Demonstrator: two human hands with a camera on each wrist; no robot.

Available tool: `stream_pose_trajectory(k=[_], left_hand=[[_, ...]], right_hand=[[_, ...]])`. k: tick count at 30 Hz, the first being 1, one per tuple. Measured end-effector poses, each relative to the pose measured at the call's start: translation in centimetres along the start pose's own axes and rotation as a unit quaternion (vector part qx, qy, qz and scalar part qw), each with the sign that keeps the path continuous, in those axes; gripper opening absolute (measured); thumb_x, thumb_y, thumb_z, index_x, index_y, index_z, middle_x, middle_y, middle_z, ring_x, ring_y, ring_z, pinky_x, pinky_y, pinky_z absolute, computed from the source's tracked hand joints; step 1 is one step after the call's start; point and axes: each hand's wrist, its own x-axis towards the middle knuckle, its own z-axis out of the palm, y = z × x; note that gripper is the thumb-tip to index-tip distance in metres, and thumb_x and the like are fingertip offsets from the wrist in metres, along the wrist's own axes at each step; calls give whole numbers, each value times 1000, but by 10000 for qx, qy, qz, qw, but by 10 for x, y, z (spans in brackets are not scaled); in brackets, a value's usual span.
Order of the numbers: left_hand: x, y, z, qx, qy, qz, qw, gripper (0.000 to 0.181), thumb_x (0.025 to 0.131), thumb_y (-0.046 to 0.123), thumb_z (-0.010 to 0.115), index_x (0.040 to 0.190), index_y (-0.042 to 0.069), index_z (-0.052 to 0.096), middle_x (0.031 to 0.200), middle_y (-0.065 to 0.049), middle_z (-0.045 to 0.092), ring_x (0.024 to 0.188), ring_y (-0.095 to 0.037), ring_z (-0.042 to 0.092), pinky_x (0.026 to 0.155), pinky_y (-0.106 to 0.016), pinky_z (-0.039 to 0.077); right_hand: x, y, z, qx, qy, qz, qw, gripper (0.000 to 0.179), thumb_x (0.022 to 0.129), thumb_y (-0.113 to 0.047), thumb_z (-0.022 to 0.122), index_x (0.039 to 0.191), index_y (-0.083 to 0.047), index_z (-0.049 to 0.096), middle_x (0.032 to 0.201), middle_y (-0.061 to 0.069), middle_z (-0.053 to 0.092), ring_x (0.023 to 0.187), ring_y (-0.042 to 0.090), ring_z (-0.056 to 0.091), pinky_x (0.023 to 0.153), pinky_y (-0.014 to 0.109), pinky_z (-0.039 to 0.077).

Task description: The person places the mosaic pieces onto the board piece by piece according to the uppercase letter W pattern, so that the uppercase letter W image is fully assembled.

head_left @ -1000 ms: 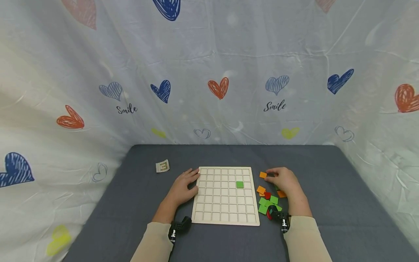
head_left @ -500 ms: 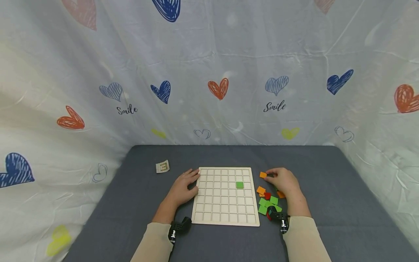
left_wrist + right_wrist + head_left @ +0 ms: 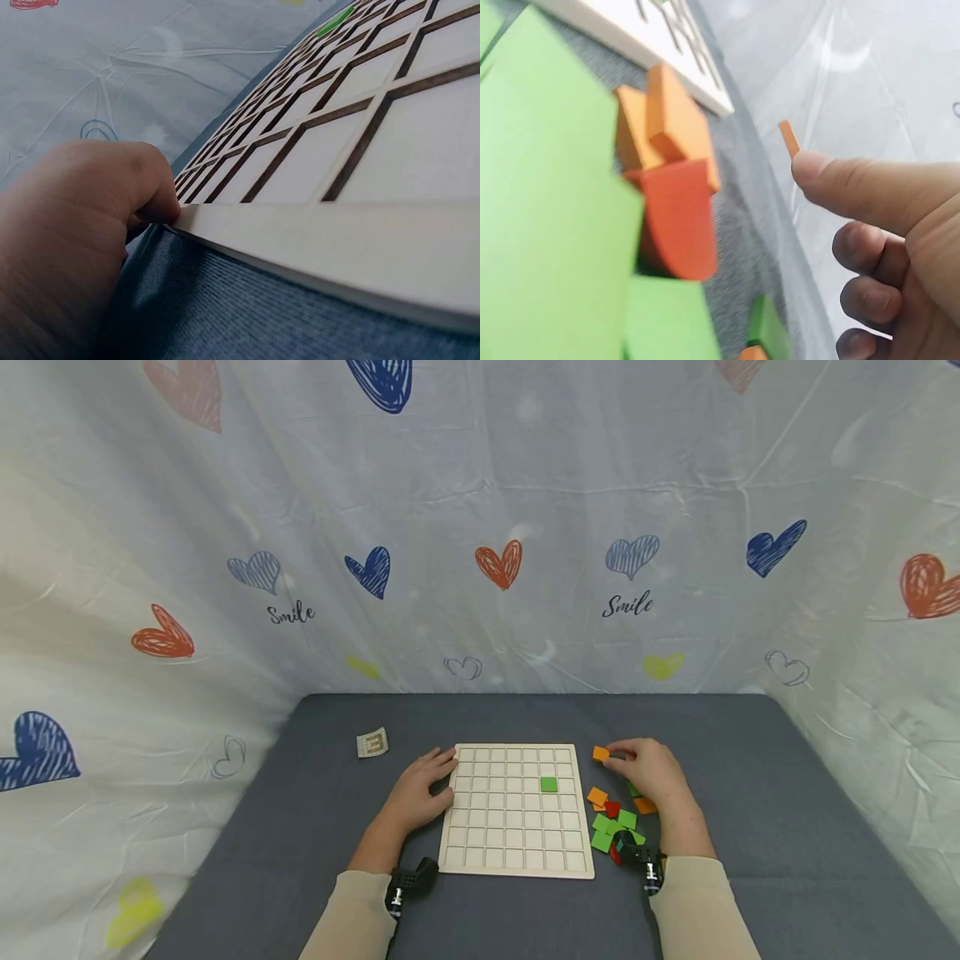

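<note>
My right hand (image 3: 651,770) pinches a small orange square tile (image 3: 601,753) between thumb and finger, just off the upper right corner of the wooden grid board (image 3: 522,872). In the right wrist view the tile (image 3: 790,139) shows edge-on above the thumb, held clear of the table. My left hand (image 3: 422,787) rests against the board's left edge, fingers spread and relaxed. Its thumb touches the rim in the left wrist view, where the other fingers are mostly hidden. One green tile (image 3: 549,784) sits in a cell in the board's upper right part.
Beside the board's right edge lies a loose pile of green tiles (image 3: 602,842), orange tiles (image 3: 597,796) and red pieces (image 3: 612,809), partly under the right wrist camera. A small printed paper (image 3: 372,742) lies at the back left of the grey table (image 3: 787,827).
My right hand has lifted slightly, and the pinched orange tile has risen with it and shifted a little left. The left hand and the board stay in place.
</note>
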Motion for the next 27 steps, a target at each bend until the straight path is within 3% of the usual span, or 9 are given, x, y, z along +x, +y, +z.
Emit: stream_pose_trajectory(k=[14, 27], left_hand=[[0, -3, 2, 1, 58, 79, 10000, 53, 95, 20, 60, 147, 7, 58, 157, -2, 47, 150, -30, 33, 124, -53, 23], [0, -4, 3, 47, 75, 91, 9999, 53, 96, 21, 59, 147, 8, 58, 158, -2, 46, 151, -30, 33, 125, -52, 23]], right_hand=[[-8, -26, -8, 568, -78, -691, 9960, 37, 94, -26, 76, 125, -6, 74, 83, 6, 50, 73, 23, 46, 61, 35, 37], [-12, -48, -1, 790, -603, -1079, 9892, 34, 92, -24, 79, 121, -7, 76, 81, 5, 51, 70, 23, 46, 60, 33, 39]])
